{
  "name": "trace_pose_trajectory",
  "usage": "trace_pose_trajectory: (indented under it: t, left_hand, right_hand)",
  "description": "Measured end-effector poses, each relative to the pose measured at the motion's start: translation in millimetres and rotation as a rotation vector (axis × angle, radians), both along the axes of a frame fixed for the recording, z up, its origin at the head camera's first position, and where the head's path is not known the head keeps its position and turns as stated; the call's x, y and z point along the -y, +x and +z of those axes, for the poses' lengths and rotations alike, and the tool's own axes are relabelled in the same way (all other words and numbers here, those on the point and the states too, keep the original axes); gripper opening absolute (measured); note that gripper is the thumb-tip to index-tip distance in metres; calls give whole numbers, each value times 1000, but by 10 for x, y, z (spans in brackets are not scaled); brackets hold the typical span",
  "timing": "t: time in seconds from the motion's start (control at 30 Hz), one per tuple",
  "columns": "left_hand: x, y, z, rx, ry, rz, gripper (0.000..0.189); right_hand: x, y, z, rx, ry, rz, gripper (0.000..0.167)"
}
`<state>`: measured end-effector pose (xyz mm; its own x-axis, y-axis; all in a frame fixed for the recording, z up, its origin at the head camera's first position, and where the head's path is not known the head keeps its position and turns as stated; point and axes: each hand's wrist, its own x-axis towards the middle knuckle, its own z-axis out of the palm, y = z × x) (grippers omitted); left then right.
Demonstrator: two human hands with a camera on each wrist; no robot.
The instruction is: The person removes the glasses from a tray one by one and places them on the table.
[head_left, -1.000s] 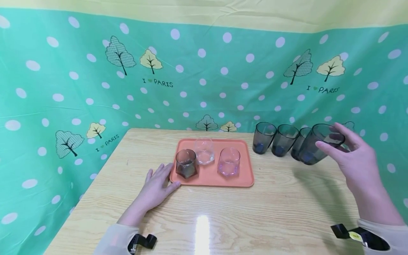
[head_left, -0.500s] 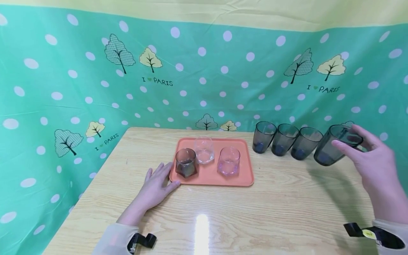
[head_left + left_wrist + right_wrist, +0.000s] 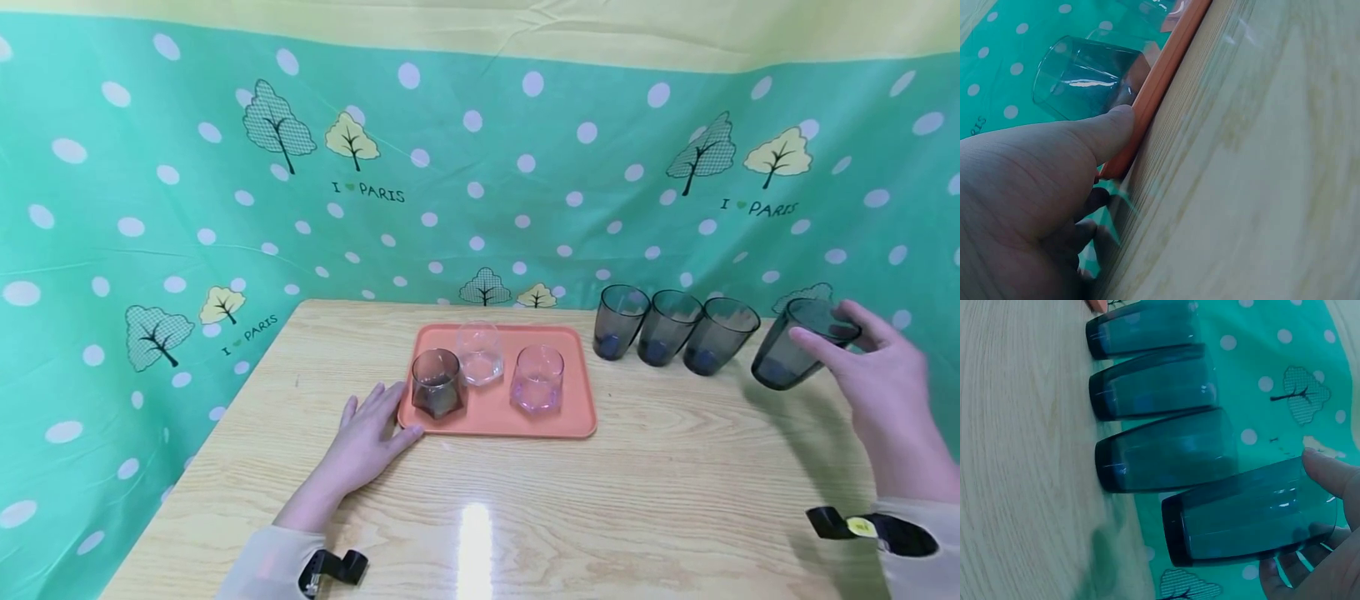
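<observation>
My right hand (image 3: 885, 358) holds a dark grey glass tumbler (image 3: 787, 358) by its upper part, thumb on one side and fingers on the other. In the right wrist view this tumbler (image 3: 1241, 515) is raised off the table, its base farther from the tabletop than its neighbours' bases. To its left stand three like tumblers (image 3: 712, 337) in a row. My left hand (image 3: 363, 442) rests at the front left corner of a salmon-pink tray (image 3: 487, 423), fingers spread. In the left wrist view the thumb touches the tray's edge (image 3: 1160, 87).
On the tray sit a brown-grey glass (image 3: 437, 387), a clear glass (image 3: 481, 358) and a pinkish glass (image 3: 537, 383). A green dotted curtain (image 3: 480, 167) hangs behind the wooden table (image 3: 600, 500).
My right hand has carried its tumbler rightward, away from in front of the third tumbler, then slightly lower over the last half second. The left hand stays by the tray corner.
</observation>
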<state>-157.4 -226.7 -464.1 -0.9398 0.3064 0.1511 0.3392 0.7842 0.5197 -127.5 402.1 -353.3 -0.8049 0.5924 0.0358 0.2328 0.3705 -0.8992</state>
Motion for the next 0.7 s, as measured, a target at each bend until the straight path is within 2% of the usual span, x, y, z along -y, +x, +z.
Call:
trace_pose_trajectory:
  t: [0.2,0.5,0.7]
  left_hand:
    - [-9,-6,4,2,-3,0,82]
    - [-12,-4,6,7,-4,-2,82]
    - [-9,-4,2,8,1,-4,82]
  right_hand:
    - [-52,-99,-44,83,-35,-24,95]
    - [-147,-228,-165,30,-94,4,97]
    - [-196,-306,-213,105,-108,31,102]
